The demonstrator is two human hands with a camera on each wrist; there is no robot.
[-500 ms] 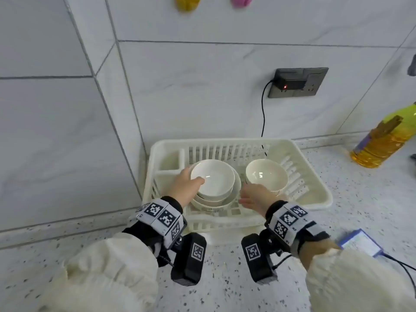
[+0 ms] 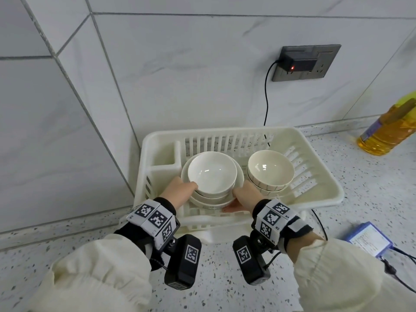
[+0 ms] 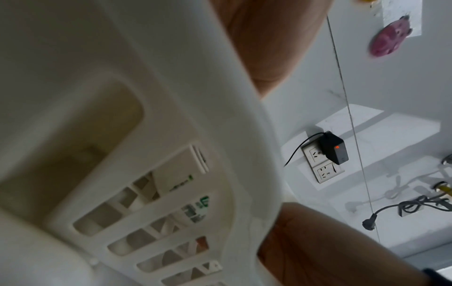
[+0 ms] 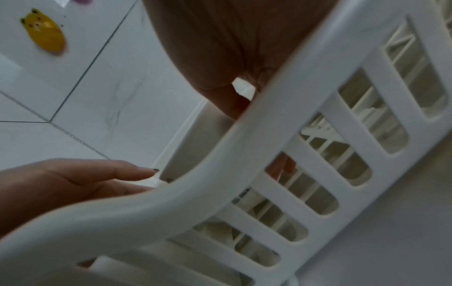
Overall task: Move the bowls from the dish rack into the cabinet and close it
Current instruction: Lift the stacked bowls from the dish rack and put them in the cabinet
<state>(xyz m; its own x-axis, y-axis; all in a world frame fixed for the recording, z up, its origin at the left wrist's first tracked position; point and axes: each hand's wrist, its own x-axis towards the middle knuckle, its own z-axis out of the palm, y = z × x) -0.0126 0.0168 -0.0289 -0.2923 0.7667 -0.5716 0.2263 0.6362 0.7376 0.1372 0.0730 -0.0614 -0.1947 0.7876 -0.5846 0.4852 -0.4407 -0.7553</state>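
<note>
A cream plastic dish rack (image 2: 319,188) stands on the counter against the tiled wall. At its left centre sits a stack of white bowls (image 2: 211,174); a second stack of two bowls (image 2: 271,170) sits to its right. My left hand (image 2: 189,191) holds the left side of the first stack, thumb hooked over the top bowl's rim. My right hand (image 2: 238,199) grips the right side, fingertips curled under the lowest bowl. Both wrist views are mostly filled by the rack's rim (image 3: 220,135) (image 4: 244,145). No cabinet is in view.
A yellow oil bottle (image 2: 389,129) stands at the right against the wall. A black charger (image 2: 299,63) sits in the wall socket, its cable dropping behind the rack. A blue device (image 2: 369,239) with a cable lies on the speckled counter (image 2: 225,289) at the right.
My right hand has slid in against the right side of the left stack, with its fingertips under it. My left thumb stays on the top bowl's rim.
</note>
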